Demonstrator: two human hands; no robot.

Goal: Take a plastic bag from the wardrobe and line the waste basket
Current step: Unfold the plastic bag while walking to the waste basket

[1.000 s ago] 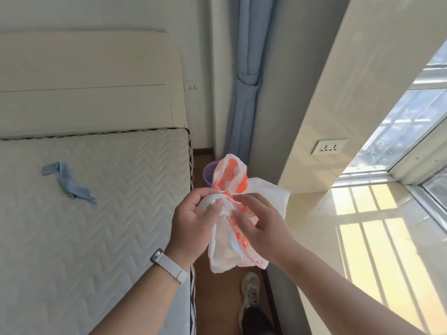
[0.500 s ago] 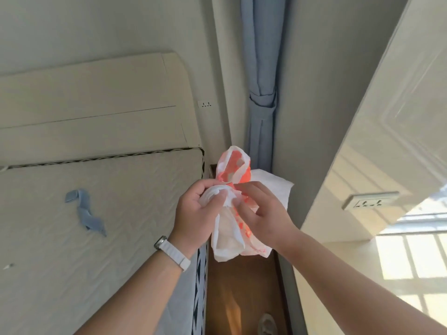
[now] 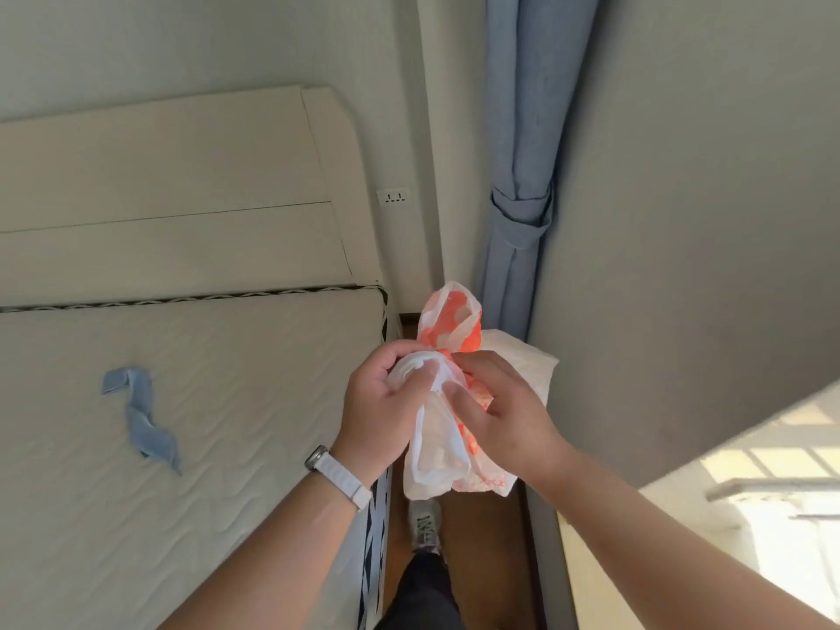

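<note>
Observer 1: Since a second ago the hands have hardly changed. Both keep working the bunched plastic bag (image 3: 436, 456) just off the right edge of the mattress (image 3: 204, 402). The stance has shifted: a shoe (image 3: 425, 525) now stands on the floor strip right of the mattress, under the bag. The purple basket seen beyond the bag earlier is out of sight.

Observer 2: Grip, for the record?

Observer 1: Left hand (image 3: 382, 411): fingers curled round the gathered neck, thumb pressing the white film. Right hand (image 3: 504, 416): pinches the same neck from the other side, fingertips on the orange print. The bag is held in the air, clear of the mattress. An orange-and-white tuft stands above the fists; the rest hangs below.

Observer 2: Handling?

Observer 1: My judgement: very light, thin, limp and slick, with layers that cling. It has no stiffness, so it won't open by itself. Whether this is one bag or several bunched together, I cannot tell. The best hold would be the mouth edge or handles, one layer per hand, drawn apart gently, not the crumpled middle.

Observer 2: Anything else?

Observer 1: A blue strip (image 3: 141, 420) lies on the mattress, well left of the hands. A curtain (image 3: 518, 175) hangs beyond the mattress's far right corner.
</note>
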